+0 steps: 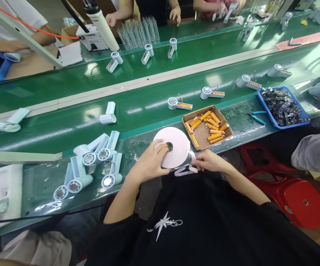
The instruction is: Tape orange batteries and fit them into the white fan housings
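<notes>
Roll (179, 147), one, at the tabletop (133, 147) edge, box (201, 137) at its two o'clock: left hand (150, 159) gripped it, right hand (207, 161) pinched its tape (186, 172). Slack folds risked tape sticking to itself.

Glossy green workbench (132, 147), seen lengthwise
Pale-blue fan bodies (78, 184) cluster at left; toward the right lie an open cardboard box (203, 138), blue-handled pliers (258, 119) and a blue tray (294, 125).
</notes>
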### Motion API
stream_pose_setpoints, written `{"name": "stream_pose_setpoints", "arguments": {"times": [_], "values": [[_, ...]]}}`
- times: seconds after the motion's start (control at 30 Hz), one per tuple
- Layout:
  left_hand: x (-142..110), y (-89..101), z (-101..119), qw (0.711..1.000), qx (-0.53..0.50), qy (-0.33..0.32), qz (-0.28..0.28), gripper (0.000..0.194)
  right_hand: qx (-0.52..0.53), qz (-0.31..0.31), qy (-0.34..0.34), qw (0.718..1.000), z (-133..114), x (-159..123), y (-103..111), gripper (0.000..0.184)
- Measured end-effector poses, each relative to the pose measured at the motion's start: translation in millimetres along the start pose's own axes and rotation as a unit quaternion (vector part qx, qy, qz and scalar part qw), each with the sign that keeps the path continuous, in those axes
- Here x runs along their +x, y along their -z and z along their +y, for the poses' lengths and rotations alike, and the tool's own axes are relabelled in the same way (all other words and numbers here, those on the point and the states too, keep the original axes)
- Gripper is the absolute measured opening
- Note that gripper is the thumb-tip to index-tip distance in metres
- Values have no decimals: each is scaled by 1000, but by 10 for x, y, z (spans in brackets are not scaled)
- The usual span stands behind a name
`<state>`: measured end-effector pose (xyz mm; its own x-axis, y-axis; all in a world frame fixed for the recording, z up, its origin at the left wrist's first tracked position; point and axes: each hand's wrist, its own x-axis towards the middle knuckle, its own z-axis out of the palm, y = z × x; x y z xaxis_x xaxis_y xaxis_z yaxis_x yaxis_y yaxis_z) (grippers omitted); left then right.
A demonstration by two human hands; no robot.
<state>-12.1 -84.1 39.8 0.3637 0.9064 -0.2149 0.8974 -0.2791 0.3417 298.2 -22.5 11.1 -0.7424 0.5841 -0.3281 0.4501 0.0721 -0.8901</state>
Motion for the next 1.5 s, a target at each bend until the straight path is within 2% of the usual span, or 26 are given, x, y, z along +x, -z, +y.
{"name": "stream_pose_setpoints", "arguments": {"times": [0.07, 0.2, 0.27, 0.33, 0.37, 0.43, 0.5, 0.53, 0.67, 0.77, 0.83, 0.93, 1.0, 1.07, 1.13, 1.2, 1.27, 1.33, 1.4, 1.5], "values": [[7, -54, -2, 998, 6, 29, 50, 78, -30, -42, 27, 998, 15, -89, -85, 51], [131, -342, -235, 969, -26, 153, 195, 79, -124, -37, 31, 991, 74, -246, -123, 39], [187, -515, -389, 945, -49, 189, 261, 76, -138, -25, 20, 990, 105, -270, -14, 36], [212, -667, -488, 927, -70, 196, 312, 74, -151, -4, 13, 988, 131, -225, 202, 35], [217, -728, -504, 921, -79, 192, 330, 73, -169, 26, 9, 985, 142, -171, 343, 34], [225, -813, -471, 914, -95, 176, 353, 74, -241, 123, 0, 963, 166, 4, 654, 34], [252, -845, -374, 918, -103, 149, 353, 74, -344, 205, -3, 916, 191, 247, 934, 39], [276, -844, -315, 923, -104, 133, 346, 74, -392, 220, -4, 893, 203, 381, 1040, 42], [388, -780, -120, 941, -97, 58, 320, 75, -508, 178, -13, 843, 215, 845, 1222, 48], [404, -742, -53, 943, -87, 24, 320, 74, -535, 167, -19, 828, 190, 993, 1231, 44], [363, -743, -32, 942, -79, 18, 326, 73, -496, 191, 8, 847, 168, 967, 1217, 38], [265, -769, -7, 939, -56, 1, 340, 70, -305, 319, 114, 890, 99, 760, 1101, 25], [211, -779, 20, 934, -35, -15, 354, 67, -114, 398, 193, 890, 4, 567, 924, 27], [184, -772, 57, 928, -16, -29, 370, 64, 44, 429, 251, 867, -121, 400, 685, 30], [182, -749, 102, 922, -2, -41, 385, 61, 133, 441, 281, 842, -231, 310, 419, 32], [195, -719, 144, 917, 9, -51, 395, 59, 173, 452, 294, 824, -277, 305, 157, 33], [205, -694, 167, 917, 20, -53, 395, 58, 201, 443, 292, 823, -241, 350, -71, 31], [203, -678, 159, 920, 33, -47, 389, 59, 229, 416, 270, 838, -156, 393, -226, 33], [184, -665, 118, 920, 45, -37, 387, 59, 257, 383, 221, 859, -80, 401, -266, 43], [146, -634, 25, 917, 74, -35, 390, 56, 271, 305, 138, 903, -73, 346, -80, 64]]}}
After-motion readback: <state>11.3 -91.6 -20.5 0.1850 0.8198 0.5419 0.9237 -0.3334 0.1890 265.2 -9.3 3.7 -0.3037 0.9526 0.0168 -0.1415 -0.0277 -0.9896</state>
